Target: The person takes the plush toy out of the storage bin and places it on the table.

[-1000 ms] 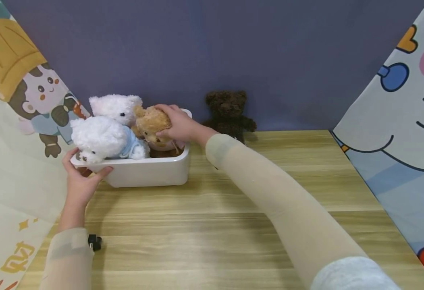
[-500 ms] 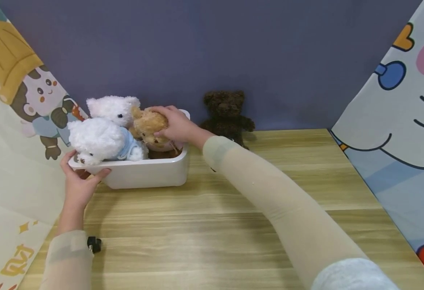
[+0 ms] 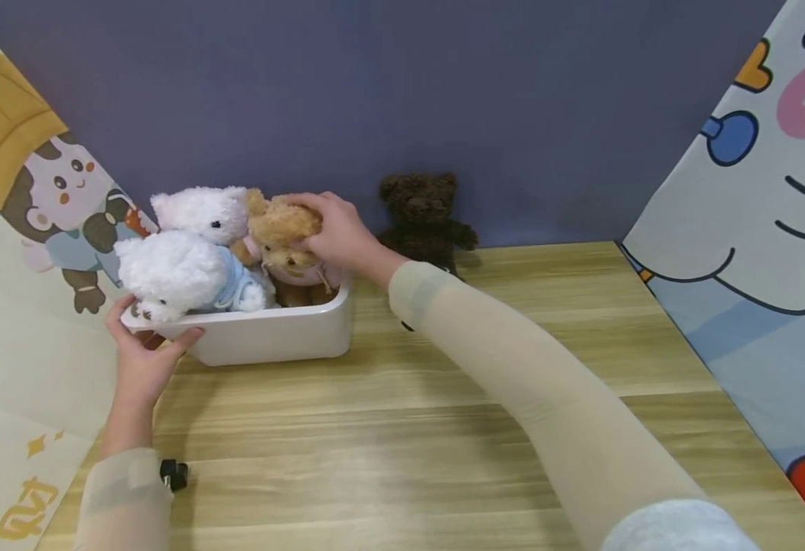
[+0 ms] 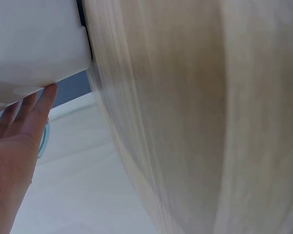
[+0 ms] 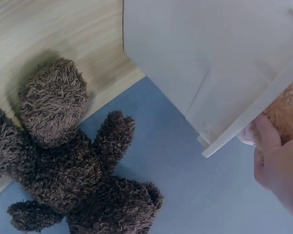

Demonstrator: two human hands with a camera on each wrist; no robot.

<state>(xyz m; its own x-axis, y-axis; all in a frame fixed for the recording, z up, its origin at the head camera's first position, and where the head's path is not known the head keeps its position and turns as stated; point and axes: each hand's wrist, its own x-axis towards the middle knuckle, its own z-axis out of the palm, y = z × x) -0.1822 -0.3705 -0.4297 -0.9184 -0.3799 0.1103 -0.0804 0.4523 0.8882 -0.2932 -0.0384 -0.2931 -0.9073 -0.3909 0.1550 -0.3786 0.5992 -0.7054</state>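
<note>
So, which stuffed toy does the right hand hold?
The light brown bear, at the right end inside the white box: the right hand grips it. The two white toys are farther left, and the dark brown bear is outside.

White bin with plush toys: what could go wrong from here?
The white plush in blue has its muzzle at the rim of the white bin by the left hand, so a jolt might tip it out. The right hand grips the tan teddy bear by the head; lifting it could drag the pink-eared white plush beside it. The dark brown teddy bear behind the right forearm might be knocked over.
</note>
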